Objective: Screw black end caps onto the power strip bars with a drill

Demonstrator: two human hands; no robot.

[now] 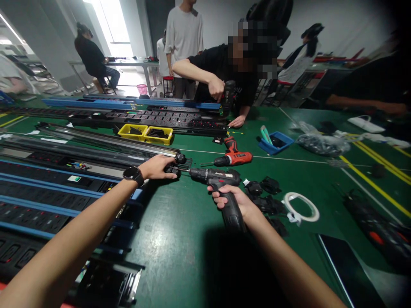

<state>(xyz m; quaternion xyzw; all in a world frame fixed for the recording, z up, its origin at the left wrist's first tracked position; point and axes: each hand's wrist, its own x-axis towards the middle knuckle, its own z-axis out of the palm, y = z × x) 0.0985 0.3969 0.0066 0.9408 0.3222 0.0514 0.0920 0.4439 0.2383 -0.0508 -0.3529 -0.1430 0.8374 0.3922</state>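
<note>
My right hand is wrapped around the handle of a black cordless drill, which points left. Its long bit reaches the end of a long black power strip; whether the tip sits in a screw cannot be made out. My left hand, with a watch on the wrist, grips that end, fingers on top and thumb at the near side. Just behind it lies another dark strip housing with a black end cap. A red-orange drill lies beyond the black one.
More power strips with blue edges lie at left. Around are yellow bins, a blue tray, black parts, a tape roll and a phone. Opposite, a co-worker holds another drill over strips.
</note>
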